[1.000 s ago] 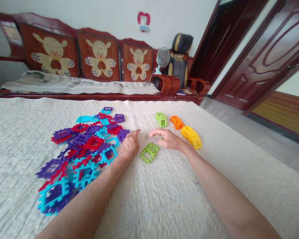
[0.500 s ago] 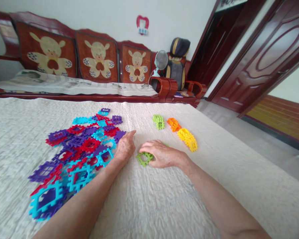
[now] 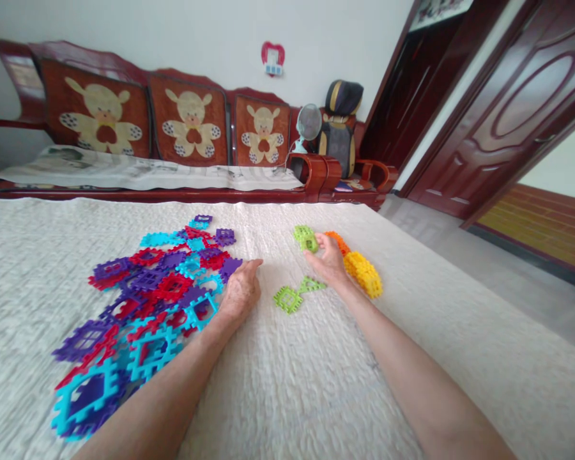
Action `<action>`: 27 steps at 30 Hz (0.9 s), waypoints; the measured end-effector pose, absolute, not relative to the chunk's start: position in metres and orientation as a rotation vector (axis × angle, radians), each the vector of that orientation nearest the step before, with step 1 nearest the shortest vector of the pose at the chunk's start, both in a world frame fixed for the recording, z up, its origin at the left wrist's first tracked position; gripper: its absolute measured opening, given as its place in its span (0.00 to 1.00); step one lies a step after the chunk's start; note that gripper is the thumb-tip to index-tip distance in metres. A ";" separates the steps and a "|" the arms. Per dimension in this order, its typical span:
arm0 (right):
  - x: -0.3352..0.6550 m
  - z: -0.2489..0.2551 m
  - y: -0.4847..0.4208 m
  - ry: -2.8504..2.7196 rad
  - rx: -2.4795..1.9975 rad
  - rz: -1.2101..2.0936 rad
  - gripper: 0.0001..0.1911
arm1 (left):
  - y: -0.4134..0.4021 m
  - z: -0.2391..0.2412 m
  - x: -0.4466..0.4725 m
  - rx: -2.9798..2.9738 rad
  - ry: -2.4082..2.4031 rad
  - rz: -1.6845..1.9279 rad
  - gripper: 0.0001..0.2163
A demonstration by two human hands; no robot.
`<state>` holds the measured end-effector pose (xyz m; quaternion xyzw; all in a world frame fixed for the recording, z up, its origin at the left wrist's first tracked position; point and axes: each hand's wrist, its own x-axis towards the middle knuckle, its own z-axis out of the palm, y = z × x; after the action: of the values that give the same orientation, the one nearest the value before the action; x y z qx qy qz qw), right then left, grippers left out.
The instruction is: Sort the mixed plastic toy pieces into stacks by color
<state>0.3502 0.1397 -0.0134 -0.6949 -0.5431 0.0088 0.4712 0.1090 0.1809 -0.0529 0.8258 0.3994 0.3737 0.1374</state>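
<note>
My right hand [image 3: 329, 259] has its thumb and fingers closed around the near right side of a stack of light green interlocking building pieces [image 3: 305, 237]. Closer to me lie a loose green square piece [image 3: 287, 299] and a green triangular piece [image 3: 310, 285], their edges touching or almost so. My left hand [image 3: 242, 285] rests on the cloth with a finger stretched out and nothing visible in it. It lies against the right side of a spread pile of purple, red and light blue pieces [image 3: 173, 282]. A purple piece [image 3: 229, 268] is partly behind this hand.
Right of my right hand lie a yellow stack [image 3: 363, 275] and an orange stack [image 3: 338, 242], partly hidden by the hand. A quilted white cloth [image 3: 278, 396] covers the surface. Beyond its far edge stand a wooden sofa [image 3: 263, 197] and a small fan [image 3: 309, 122].
My right hand has let go of the green square piece and moved away from me to the green stack. The square and triangle now show fully. My left hand stays by the pile.
</note>
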 end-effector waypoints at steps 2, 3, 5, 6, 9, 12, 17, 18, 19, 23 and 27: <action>0.363 -0.027 0.152 -1.239 -1.758 -0.085 0.30 | 0.181 -0.053 0.109 2.391 1.156 1.094 0.21; 0.366 -0.031 0.156 -1.228 -1.780 -0.102 0.30 | 0.180 -0.053 0.109 2.389 1.160 1.096 0.21; 0.369 -0.035 0.160 -1.239 -1.833 -0.106 0.31 | 0.180 -0.053 0.110 2.387 1.169 1.089 0.20; 0.369 -0.036 0.160 -1.247 -1.867 -0.108 0.32 | 0.179 -0.053 0.110 2.387 1.170 1.085 0.21; 0.364 -0.035 0.161 -1.255 -1.972 -0.137 0.36 | 0.178 -0.052 0.110 2.386 1.165 1.080 0.21; 0.359 -0.033 0.165 -1.284 -2.025 -0.148 0.40 | 0.178 -0.051 0.109 2.389 1.160 1.069 0.21; 0.354 -0.032 0.175 -1.295 -2.088 -0.131 0.42 | 0.177 -0.050 0.109 2.411 1.147 1.061 0.21; 0.354 -0.032 0.177 -1.284 -2.084 -0.127 0.41 | 0.177 -0.050 0.109 2.417 1.140 1.063 0.21; 0.354 -0.033 0.178 -1.272 -2.072 -0.122 0.40 | 0.177 -0.050 0.109 2.422 1.131 1.064 0.21; 0.357 -0.036 0.181 -1.254 -2.039 -0.105 0.37 | 0.177 -0.051 0.108 2.438 1.109 1.072 0.21; 0.359 -0.036 0.183 -1.263 -2.063 -0.094 0.36 | 0.177 -0.051 0.108 2.444 1.102 1.069 0.20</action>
<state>0.3589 0.1828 -0.0364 -0.7975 -0.4882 -0.0362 0.3525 0.1082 0.1768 -0.0508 0.8398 0.3788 0.3675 0.1273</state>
